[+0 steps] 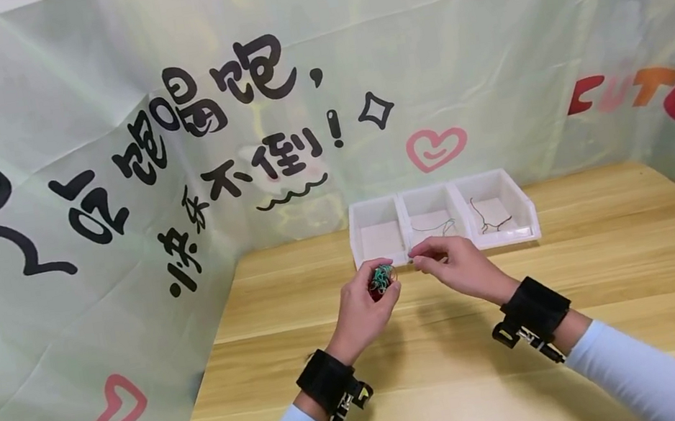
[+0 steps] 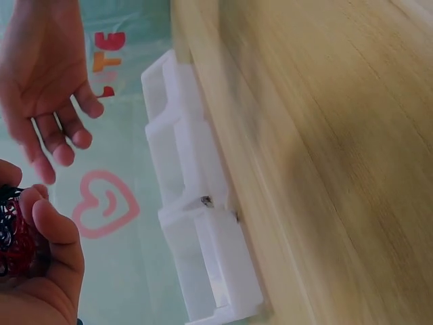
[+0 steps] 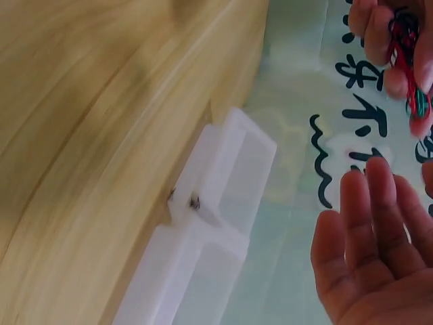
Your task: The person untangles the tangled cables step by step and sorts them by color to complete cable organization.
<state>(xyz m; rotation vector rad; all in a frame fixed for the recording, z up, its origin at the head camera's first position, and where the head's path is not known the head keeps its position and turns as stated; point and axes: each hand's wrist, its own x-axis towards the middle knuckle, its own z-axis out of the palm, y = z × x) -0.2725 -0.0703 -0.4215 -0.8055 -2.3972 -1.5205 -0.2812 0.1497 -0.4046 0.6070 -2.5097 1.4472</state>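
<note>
My left hand [image 1: 359,309] grips a tangled bundle of thin wires [image 1: 382,279], with fingers and thumb curled round it. Green strands show on top in the head view; red and dark ones [image 2: 19,247] appear in the left wrist view. Just to the right, my right hand [image 1: 453,266] hovers near the front edge of the white bins [image 1: 378,262]. Its fingers [image 3: 358,223] are loosely bent and spread in the right wrist view, with no wire visible between them. The thumb is mostly out of that view.
Three joined white compartments stand at the back of the wooden table [image 1: 613,256]. A thin greenish wire [image 1: 447,226] lies in the middle one, a reddish-brown wire [image 1: 485,225] in the right one. Printed cloth [image 1: 485,57] hangs behind and at both sides.
</note>
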